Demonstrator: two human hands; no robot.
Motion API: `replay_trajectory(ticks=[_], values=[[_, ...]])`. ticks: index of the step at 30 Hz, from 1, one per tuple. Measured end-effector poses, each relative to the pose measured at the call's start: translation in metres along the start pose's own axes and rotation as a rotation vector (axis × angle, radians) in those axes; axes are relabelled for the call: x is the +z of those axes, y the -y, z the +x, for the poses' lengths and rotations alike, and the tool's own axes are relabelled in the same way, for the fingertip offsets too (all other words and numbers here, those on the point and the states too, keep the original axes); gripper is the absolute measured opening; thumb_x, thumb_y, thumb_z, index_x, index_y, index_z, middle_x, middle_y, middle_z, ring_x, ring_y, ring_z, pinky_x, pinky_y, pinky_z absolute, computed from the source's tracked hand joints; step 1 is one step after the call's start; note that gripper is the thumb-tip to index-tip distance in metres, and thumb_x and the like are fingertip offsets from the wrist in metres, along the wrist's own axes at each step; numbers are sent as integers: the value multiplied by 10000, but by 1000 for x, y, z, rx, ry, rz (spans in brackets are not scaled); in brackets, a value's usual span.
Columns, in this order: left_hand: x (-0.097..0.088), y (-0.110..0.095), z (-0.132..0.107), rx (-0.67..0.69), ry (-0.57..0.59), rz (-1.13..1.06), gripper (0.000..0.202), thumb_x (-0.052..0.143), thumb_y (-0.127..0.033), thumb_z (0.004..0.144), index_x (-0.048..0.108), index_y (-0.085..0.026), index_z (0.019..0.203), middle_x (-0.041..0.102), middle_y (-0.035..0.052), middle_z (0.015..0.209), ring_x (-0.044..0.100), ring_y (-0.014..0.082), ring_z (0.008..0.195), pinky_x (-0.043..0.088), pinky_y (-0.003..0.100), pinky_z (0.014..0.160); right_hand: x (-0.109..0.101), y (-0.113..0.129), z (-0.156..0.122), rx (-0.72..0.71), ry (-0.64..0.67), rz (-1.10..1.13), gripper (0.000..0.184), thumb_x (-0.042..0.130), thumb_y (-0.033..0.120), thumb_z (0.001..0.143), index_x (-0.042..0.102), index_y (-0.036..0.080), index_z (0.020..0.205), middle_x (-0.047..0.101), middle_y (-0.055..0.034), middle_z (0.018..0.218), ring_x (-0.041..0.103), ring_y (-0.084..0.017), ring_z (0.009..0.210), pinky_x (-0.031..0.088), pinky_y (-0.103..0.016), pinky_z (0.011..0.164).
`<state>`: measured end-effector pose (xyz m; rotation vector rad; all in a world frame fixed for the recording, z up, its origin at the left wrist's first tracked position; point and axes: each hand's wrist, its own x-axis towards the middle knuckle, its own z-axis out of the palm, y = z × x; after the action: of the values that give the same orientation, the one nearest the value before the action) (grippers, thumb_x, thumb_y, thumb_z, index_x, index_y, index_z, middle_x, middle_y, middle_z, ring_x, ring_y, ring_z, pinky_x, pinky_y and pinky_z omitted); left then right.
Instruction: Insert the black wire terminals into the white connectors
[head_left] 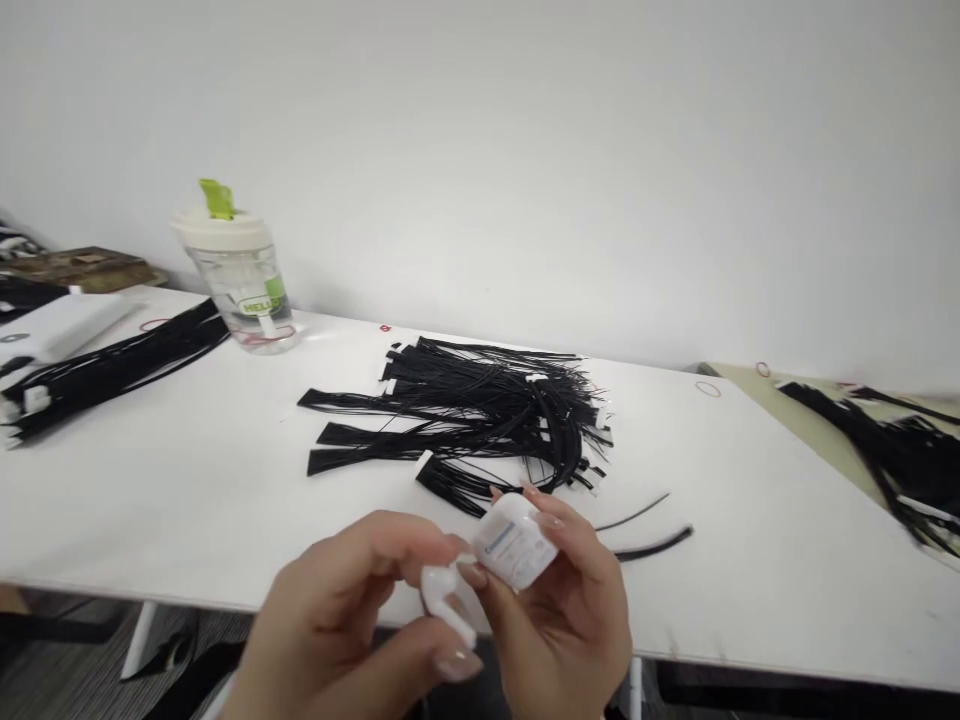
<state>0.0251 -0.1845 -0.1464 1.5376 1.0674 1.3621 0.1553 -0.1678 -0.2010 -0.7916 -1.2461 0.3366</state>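
Note:
In front of the table's near edge, my left hand (352,620) pinches a white wireless earbud (448,598) between thumb and fingers, its stem slanting down to the right. Close beside it, my right hand (566,610) grips a small rounded white earbud case (514,542) that has blue lettering and faint print on its face. The fingertips of both hands almost meet between the two things. Just beyond them lies a pile of black cable bundles (480,395) with white connectors, one bundle (450,487) reaching close to the case.
A clear cup (251,290) with a cream lid and green spout stands at the back left of the white table (225,480). More black cables (150,345) and a white box (75,325) lie at left. Cables (892,450) rest on another surface at right. A wall (510,180) rises behind.

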Motion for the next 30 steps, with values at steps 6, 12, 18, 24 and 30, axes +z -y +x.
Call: replay_trajectory(ticks=[6,12,18,24,30], values=[[10,-1,0,23,62,30,173,669,-151,658,528,-236,712,611,-59,631,551,81,542,452,146,476,-2,-6,-5,-22,29,-81,439,633,45,654,522,173,1058,536,-123,1093,535,-228,1029,517,-376,797],[15,19,0,330,-26,120,121,573,-255,772,487,-229,853,581,36,1021,535,189,995,478,303,815,-6,-1,-4,-58,121,-127,468,659,88,652,512,171,1089,574,-119,1067,586,-227,961,535,-372,764],[23,16,13,82,-232,240,47,492,-256,813,477,-211,811,590,-4,755,566,112,672,461,189,543,-2,3,3,-336,181,-243,467,671,55,627,532,165,1059,618,-95,1032,555,-260,1024,482,-487,834],[19,15,28,-208,-129,-37,185,424,-328,838,425,-192,712,486,-47,545,422,62,405,355,155,357,-7,0,1,-326,242,-129,547,699,52,598,501,161,1096,606,-93,1068,543,-270,1048,400,-555,916],[6,23,14,338,-327,415,134,552,-301,775,496,-185,739,558,42,864,559,169,847,464,294,730,-10,-6,-5,-162,220,-56,612,687,52,614,478,181,1174,550,-114,1162,508,-294,1097,405,-565,911]])
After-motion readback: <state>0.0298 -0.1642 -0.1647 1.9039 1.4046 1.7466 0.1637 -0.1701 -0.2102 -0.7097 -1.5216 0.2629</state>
